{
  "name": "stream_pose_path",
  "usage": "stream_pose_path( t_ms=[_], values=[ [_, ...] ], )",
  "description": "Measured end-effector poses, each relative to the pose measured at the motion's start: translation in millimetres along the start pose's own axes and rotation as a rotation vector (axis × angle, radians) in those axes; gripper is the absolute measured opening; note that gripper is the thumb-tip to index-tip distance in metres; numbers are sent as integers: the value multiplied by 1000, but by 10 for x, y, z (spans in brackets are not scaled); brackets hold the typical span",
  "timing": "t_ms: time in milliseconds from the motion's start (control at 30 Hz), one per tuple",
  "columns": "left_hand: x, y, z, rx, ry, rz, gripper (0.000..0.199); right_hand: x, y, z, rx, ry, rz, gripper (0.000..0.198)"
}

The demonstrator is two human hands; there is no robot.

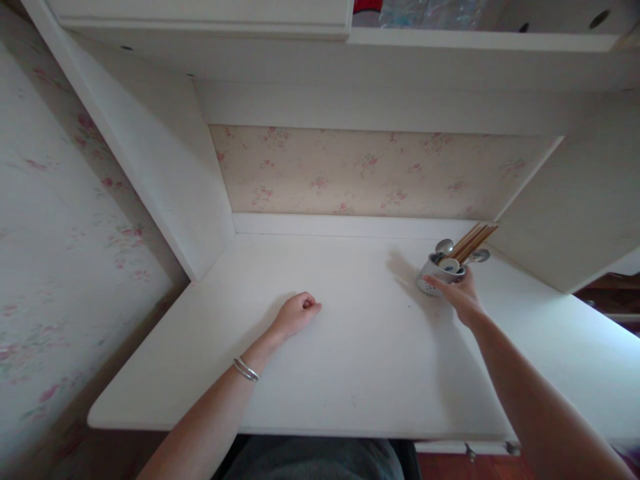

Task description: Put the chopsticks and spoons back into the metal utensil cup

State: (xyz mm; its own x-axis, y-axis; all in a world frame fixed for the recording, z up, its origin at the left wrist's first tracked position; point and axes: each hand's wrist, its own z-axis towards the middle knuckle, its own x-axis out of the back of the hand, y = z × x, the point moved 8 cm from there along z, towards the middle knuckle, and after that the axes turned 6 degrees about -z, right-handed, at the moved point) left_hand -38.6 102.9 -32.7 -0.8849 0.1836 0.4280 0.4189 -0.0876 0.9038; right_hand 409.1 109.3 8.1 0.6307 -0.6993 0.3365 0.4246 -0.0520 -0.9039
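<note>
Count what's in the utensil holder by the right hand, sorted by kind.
Metal spoons: 2 bowls show
Wooden chopsticks: a bundle, too tightly packed to count singly
Small white cup or spoon bowl: 1
Total: 3 separate items plus the chopstick bundle, all in the white utensil holder that the right hand touches.

This looks like a home, most likely a small kitchen or dining corner. The walls (pixel 60 267) have old wallpaper with pink flowers, and the same paper covers the back of the niche (pixel 370 173). A white counter (pixel 310 373) is built in between white painted side panels, under a cabinet (pixel 210 17). On the counter stands a small holder (pixel 434 279) with spoons (pixel 445 247) and chopsticks (pixel 475 239), which are household things. At the lower right a wooden floor (pixel 465 467) is visible.
</note>
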Motion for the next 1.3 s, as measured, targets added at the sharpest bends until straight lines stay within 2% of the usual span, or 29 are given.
stream_pose_path(
  t_ms=[67, 133, 233, 300, 333, 367, 433, 533, 633, 700, 767, 833, 967, 1300],
  values=[
    [-3, 0, 0, 7, -2, -11, 24, 74, 57, -54, -102, -36, -17, 114],
    [-13, 0, 1, 18, -5, -22, 23, 229, 35, -183, -135, 24, -17, 120],
    [-32, 8, 7, 22, -9, -26, 22, 417, -171, -545, -53, 176, 91, 105],
    [-40, 12, 8, 19, -14, -23, 23, 385, -350, -862, 5, 214, 247, 81],
    [-40, 12, 6, 18, -14, -21, 24, 268, -443, -1014, 16, 150, 317, 66],
    [-39, 11, 2, 19, -15, -21, 24, 70, -559, -1161, 33, 11, 362, 53],
    [-32, 9, -8, 20, -17, -24, 26, -358, -761, -1453, 42, -230, 310, 33],
    [-27, 23, -20, 0, -24, 1, 27, -1018, -990, -1811, 59, -506, 209, 39],
    [-33, 43, -18, -48, -30, 76, 30, -1589, -1136, -2053, 123, -667, 90, 50],
    [-51, 51, -14, -91, -44, 133, 30, -1875, -1190, -2189, 187, -739, 27, 53],
    [-57, 42, -15, -113, -50, 184, 29, -2036, -1204, -2298, 236, -768, 2, 51],
    [-47, 24, -23, -110, -41, 221, 28, -2079, -1184, -2376, 269, -773, -6, 46],
    [-53, 43, -61, -114, -58, 248, 26, -2008, -1117, -2443, 308, -801, -9, 36],
    [-73, 80, -69, -168, -73, 218, 31, -2011, -1139, -2445, 358, -873, -17, 32]
  ],
)
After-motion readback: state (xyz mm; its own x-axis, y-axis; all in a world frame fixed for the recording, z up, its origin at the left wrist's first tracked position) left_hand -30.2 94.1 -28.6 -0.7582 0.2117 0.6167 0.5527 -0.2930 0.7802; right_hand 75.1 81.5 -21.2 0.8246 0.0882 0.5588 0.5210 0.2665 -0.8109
